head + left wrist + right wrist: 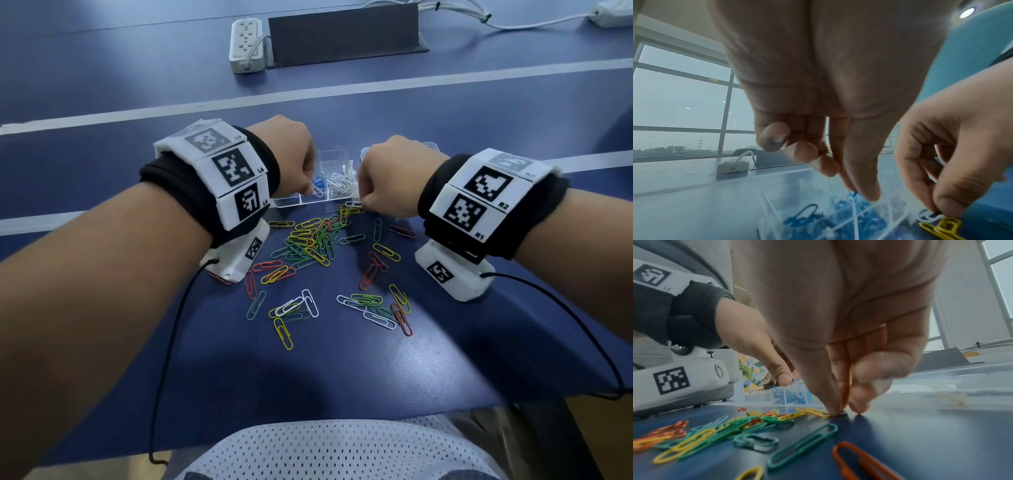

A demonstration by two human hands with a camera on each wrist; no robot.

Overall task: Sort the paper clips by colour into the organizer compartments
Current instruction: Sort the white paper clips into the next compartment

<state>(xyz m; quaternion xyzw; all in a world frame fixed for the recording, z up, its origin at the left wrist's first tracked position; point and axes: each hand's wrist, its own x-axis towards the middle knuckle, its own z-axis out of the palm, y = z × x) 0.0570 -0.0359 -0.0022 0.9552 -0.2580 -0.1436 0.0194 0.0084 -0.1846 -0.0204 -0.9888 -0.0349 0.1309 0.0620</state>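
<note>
A person's left hand (291, 154) hovers curled over a clear plastic compartment organizer (334, 178) holding blue and white clips, while the right hand (390, 178), at three o'clock of it, pinches at loose multicoloured paper clips (318, 246) scattered toward six o'clock on the dark blue table (376, 370). A white power strip (247, 44) lies at twelve o'clock.

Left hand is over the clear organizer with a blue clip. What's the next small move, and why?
Probably let go: the left hand pinches a blue clip directly above the organizer compartment that already holds blue clips, so releasing it should drop it among its own colour. Meanwhile the right hand is down at the loose pile, fingertips on the table.
</note>
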